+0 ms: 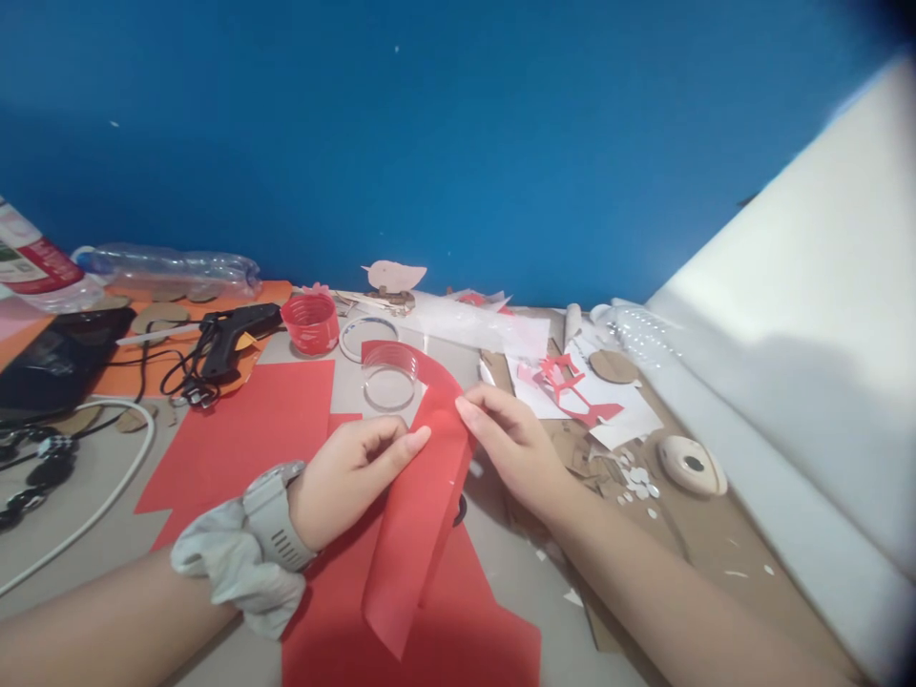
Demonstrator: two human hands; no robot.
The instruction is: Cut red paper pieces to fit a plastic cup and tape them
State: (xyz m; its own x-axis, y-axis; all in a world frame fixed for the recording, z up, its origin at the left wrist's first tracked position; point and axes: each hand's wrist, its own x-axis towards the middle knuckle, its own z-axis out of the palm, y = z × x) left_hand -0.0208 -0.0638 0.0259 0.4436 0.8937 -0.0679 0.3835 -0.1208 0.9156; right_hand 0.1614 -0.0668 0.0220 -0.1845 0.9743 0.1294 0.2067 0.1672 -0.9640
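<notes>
Red strip: the red strip (422, 506) is slanting above red sheets (250, 429) on the desk (107, 563), its far end curving behind a clear plastic ring (388, 393); whether they are touching, I cannot tell.
Left hand: the left hand (350, 477) is holding the strip's left side, thumb pressing on its face; the fingers are clamping it, some tips hiding.
Right hand: the right hand (515, 444) is pinching the opposite edge, fingers closing on the paper.
Bottle label: a bottle (43, 262) at far left is showing a red-and-white label, its lettering blurring beyond reading.
White sheet: the white sheet (630, 410) at right is carrying dark print too small to read, under red scraps (565, 377).
Glue gun: the black glue gun (229, 339) is lying beside a red cup (311, 324).
</notes>
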